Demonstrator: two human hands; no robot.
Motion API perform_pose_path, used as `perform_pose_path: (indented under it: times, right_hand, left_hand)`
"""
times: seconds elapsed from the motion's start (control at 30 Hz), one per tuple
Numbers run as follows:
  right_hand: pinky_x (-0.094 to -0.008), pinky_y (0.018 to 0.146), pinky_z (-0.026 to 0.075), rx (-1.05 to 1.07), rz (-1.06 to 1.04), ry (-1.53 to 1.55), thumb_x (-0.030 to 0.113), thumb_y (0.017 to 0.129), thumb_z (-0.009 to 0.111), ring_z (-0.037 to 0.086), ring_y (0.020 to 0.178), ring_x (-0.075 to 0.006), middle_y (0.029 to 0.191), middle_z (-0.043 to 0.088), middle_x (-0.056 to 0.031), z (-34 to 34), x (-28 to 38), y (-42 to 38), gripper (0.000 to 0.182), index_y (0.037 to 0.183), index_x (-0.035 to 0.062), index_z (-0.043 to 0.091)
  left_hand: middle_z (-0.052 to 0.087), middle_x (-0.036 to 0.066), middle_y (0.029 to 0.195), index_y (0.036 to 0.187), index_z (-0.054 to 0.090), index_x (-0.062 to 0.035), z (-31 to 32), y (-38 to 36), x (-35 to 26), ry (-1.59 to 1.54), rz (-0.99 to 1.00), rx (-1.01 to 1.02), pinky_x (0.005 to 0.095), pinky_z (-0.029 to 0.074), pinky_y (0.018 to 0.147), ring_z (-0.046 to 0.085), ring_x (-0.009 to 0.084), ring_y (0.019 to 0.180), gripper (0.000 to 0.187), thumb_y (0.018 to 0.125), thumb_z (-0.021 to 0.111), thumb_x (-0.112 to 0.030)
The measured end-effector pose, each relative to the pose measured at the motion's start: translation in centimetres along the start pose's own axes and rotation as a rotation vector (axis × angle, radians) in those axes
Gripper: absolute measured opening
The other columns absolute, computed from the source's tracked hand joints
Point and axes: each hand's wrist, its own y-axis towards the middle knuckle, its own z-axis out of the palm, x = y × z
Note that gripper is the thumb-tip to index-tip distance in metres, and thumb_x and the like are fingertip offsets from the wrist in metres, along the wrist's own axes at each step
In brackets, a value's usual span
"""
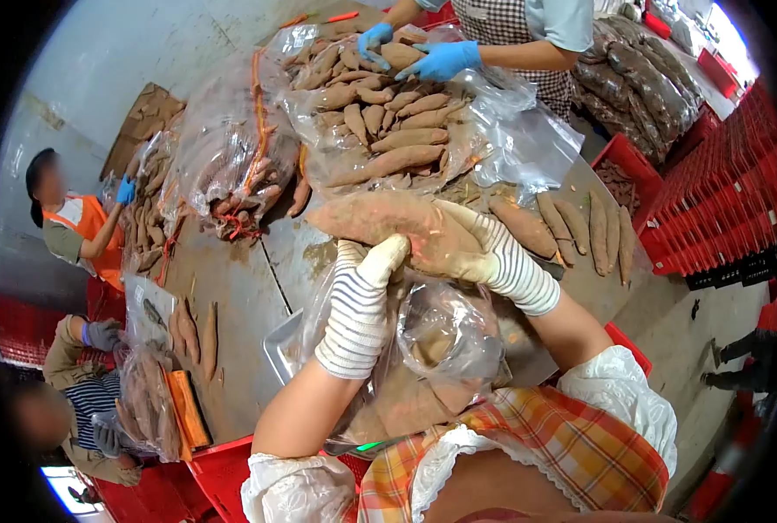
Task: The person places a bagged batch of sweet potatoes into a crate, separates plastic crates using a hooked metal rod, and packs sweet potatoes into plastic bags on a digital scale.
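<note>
A large sweet potato (380, 220) is held level over an open clear plastic bag (445, 327). My left hand (367, 283), in a striped white glove, grips its underside near the middle. My right hand (493, 253), gloved the same way, is wrapped round its right end. The bag below has sweet potatoes (415, 401) inside and sits close to my body. Just right of my right hand lies another thick sweet potato (524, 227) on the metal table (240, 301).
A pile of sweet potatoes (402, 161) lies on plastic beyond my hands, where a co-worker's blue-gloved hands (441, 61) hold one. A full tied bag (231, 157) stands left of it. Two more people are at the left. Red crates (720, 183) are stacked at the right.
</note>
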Motion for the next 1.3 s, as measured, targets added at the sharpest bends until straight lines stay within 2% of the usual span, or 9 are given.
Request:
perform_pose_path:
  times: [0.2, 0.23, 0.4, 0.53, 0.63, 0.73, 0.97, 1.23, 1.3]
  right_hand:
    - [-0.0307, 0.099, 0.036, 0.004, -0.072, -0.141, 0.034, 0.068, 0.078, 0.045, 0.117, -0.0170, 0.128, 0.047, -0.0101, 0.0, -1.2, -0.9, 0.091, 0.135, -0.0036, 0.030]
    - [-0.0307, 0.099, 0.036, 0.006, -0.070, -0.141, 0.034, 0.068, 0.078, 0.045, 0.117, -0.0170, 0.128, 0.047, -0.0101, 0.2, -1.1, -1.0, 0.091, 0.135, -0.0036, 0.030]
    - [-0.0313, 0.099, 0.037, 0.054, 0.053, 0.106, 0.044, 0.066, 0.077, 0.046, 0.116, -0.0175, 0.127, 0.048, -0.0100, 1.0, 0.4, -1.3, 0.095, 0.135, -0.0030, 0.031]
    - [-0.0321, 0.098, 0.038, 0.046, 0.077, 0.215, 0.045, 0.065, 0.077, 0.047, 0.116, -0.0180, 0.127, 0.048, -0.0101, 1.1, 0.3, -1.2, 0.095, 0.135, -0.0021, 0.032]
    - [-0.0302, 0.095, 0.040, -0.003, 0.159, 0.162, 0.052, 0.063, 0.076, 0.050, 0.112, -0.0147, 0.121, 0.053, -0.0078, 1.6, 1.3, -1.3, 0.093, 0.131, -0.0003, 0.039]
    - [-0.0300, 0.097, 0.038, -0.024, 0.072, 0.177, 0.051, 0.064, 0.075, 0.049, 0.112, -0.0150, 0.122, 0.053, -0.0078, 1.4, -0.8, -0.9, 0.092, 0.131, -0.0009, 0.039]
    - [-0.0308, 0.099, 0.037, -0.027, 0.018, 0.146, 0.038, 0.067, 0.077, 0.047, 0.116, -0.0182, 0.127, 0.048, -0.0100, 1.8, -0.5, -1.0, 0.090, 0.134, -0.0034, 0.033]
    - [-0.0313, 0.099, 0.037, 0.016, 0.116, 0.209, 0.039, 0.067, 0.075, 0.046, 0.117, -0.0181, 0.125, 0.050, -0.0096, 1.8, 0.5, -1.7, 0.090, 0.134, -0.0028, 0.033]
    - [-0.0222, 0.067, 0.043, -0.021, 0.109, 0.174, 0.049, 0.066, 0.073, 0.054, 0.084, -0.0089, 0.106, 0.059, -0.0047, 2.1, 1.3, -1.9, 0.087, 0.130, 0.0007, 0.041]
  left_hand:
    - [0.052, 0.009, 0.111, 0.126, 0.034, -0.0053, 0.1, 0.8, 0.8, -0.159, 0.058, 0.029, 0.0350, 0.046, 0.089, 0.053, 0.0221, 0.101, 0.052, 0.080, 0.056, -0.011]
    - [0.056, 0.007, 0.103, 0.119, 0.043, -0.0052, -0.3, 1.0, 1.1, -0.062, 0.043, -0.004, 0.0277, 0.050, 0.075, 0.056, 0.0150, 0.089, 0.040, 0.085, 0.055, -0.023]
    - [0.059, 0.008, 0.108, 0.117, 0.050, -0.0067, -1.7, 1.7, 0.8, -0.047, -0.089, -0.080, 0.0322, 0.051, 0.081, 0.060, 0.0189, 0.092, 0.055, 0.087, 0.047, -0.053]
    - [0.059, 0.008, 0.108, 0.118, 0.049, -0.0060, -3.3, 2.1, 0.8, -0.127, -0.046, -0.006, 0.0273, 0.052, 0.075, 0.059, 0.0167, 0.094, 0.058, 0.087, 0.047, -0.054]
    - [0.057, 0.009, 0.110, 0.120, 0.047, -0.0041, -6.6, 3.6, 1.6, -0.644, -0.294, 0.776, 0.0303, 0.050, 0.084, 0.056, 0.0187, 0.101, 0.058, 0.087, 0.049, -0.051]
    - [0.056, 0.010, 0.110, 0.121, 0.046, -0.0037, -0.1, 0.1, -0.1, 0.193, -0.094, -0.104, 0.0335, 0.048, 0.088, 0.055, 0.0201, 0.103, 0.050, 0.087, 0.054, -0.040]
    - [0.056, 0.009, 0.111, 0.121, 0.045, -0.0050, -0.4, 0.2, 0.1, 0.025, 0.047, 0.073, 0.0334, 0.050, 0.084, 0.058, 0.0200, 0.098, 0.045, 0.083, 0.057, -0.027]
    - [0.060, 0.005, 0.086, 0.110, 0.053, -0.0060, -1.8, 0.4, -0.5, -0.063, -0.080, -0.033, 0.0208, 0.046, 0.054, 0.055, 0.0105, 0.065, 0.060, 0.086, 0.044, -0.060]
    - [0.052, -0.001, 0.061, 0.102, 0.055, -0.0069, -1.7, -0.1, -0.6, -0.065, -0.067, -0.055, 0.0187, 0.027, 0.034, 0.037, 0.0050, 0.043, 0.058, 0.086, 0.044, -0.061]
